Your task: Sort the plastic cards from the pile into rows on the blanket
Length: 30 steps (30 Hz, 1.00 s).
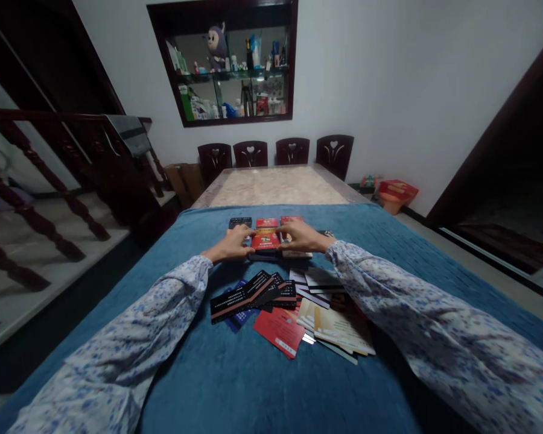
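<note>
Both hands reach over the far part of the blue cloth that covers the near side of the table. The left hand is at the left edge of a red-and-yellow card, thumb and forefinger parted along it; the right hand is at the right edge in the same way. The card lies between them, but at this distance I cannot tell whether either grip is closed on it or only touching. Just beyond lie a dark card on the left and a red card in the middle. Nearer, a loose heap spreads out: black cards on the left, red-backed cards at the near middle, cream cards on the right.
</note>
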### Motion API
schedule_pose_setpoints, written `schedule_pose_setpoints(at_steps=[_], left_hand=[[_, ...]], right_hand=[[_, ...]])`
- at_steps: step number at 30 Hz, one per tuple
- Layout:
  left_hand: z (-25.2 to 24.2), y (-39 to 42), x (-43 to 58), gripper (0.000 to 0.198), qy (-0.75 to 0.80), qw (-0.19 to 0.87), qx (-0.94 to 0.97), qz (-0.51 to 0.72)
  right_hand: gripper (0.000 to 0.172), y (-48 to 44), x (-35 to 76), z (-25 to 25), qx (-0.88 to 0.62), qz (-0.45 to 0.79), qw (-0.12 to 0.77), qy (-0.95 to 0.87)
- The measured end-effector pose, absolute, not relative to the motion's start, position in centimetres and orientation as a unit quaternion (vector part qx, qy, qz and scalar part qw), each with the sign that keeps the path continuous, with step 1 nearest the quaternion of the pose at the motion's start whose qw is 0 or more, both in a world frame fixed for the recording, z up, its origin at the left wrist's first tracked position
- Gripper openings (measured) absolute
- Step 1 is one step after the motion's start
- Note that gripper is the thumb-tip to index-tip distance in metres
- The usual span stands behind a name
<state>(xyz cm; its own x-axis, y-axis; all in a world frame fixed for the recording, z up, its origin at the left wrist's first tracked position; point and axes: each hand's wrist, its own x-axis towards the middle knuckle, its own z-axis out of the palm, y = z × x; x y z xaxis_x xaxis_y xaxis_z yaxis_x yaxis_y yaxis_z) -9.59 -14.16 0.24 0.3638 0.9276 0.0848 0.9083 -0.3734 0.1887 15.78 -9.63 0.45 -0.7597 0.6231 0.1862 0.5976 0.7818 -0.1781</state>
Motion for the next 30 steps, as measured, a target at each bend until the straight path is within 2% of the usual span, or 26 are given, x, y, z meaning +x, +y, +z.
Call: schedule_pose_setpoints(at_steps=[11,19,30], left_hand=[[1.3,-11.1,-9.6,0.06,0.561,0.036,0.824,0.065],[1.5,-9.0,-9.3,0.061,0.575,0.025,0.817,0.041],[1.7,-6.6,-8.5,0.055,0.596,0.012,0.803,0.009]], right_hand=[[0.034,-7.2,14.8,1.5,-0.361,0.032,0.076,-0.929],[0.038,-4.3,14.4,1.1,-0.365,0.025,0.064,-0.929],[0.039,-2.5,13.6,1.1,-0.412,0.001,0.029,-0.911]])
